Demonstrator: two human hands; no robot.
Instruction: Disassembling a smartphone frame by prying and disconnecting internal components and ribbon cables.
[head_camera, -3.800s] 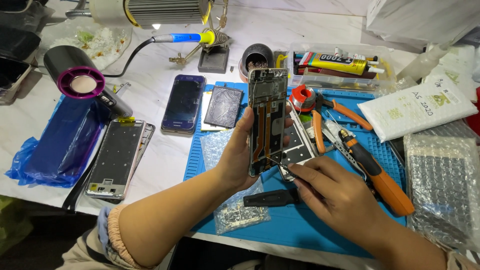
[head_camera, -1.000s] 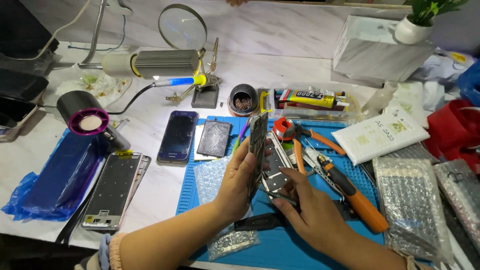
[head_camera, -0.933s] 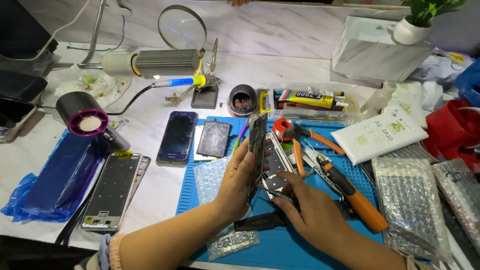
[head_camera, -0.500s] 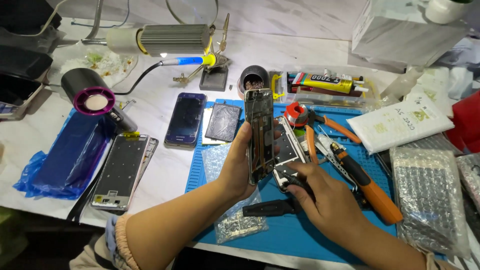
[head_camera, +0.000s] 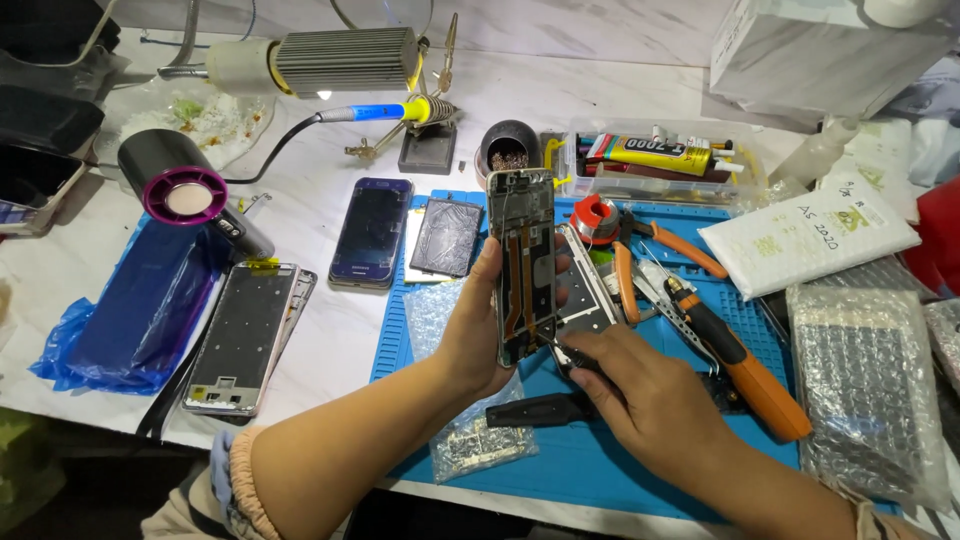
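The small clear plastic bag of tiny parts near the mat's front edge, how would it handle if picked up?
The small clear plastic bag of tiny parts looks crinkled, so probably floppy. Its loose contents would likely shift. It seems light.

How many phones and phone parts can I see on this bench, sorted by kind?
Opened phone in the left hand: 1
Whole phones lying flat: 1
Bare frames: 2
Loose dark panel: 1
Total: 5

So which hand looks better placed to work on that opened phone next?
The right hand, probably. Its fingers pinch a thin dark tool whose tip sits at the phone's lower edge. The left hand is wrapped around the phone, holding it upright over the blue mat, so it is occupied.
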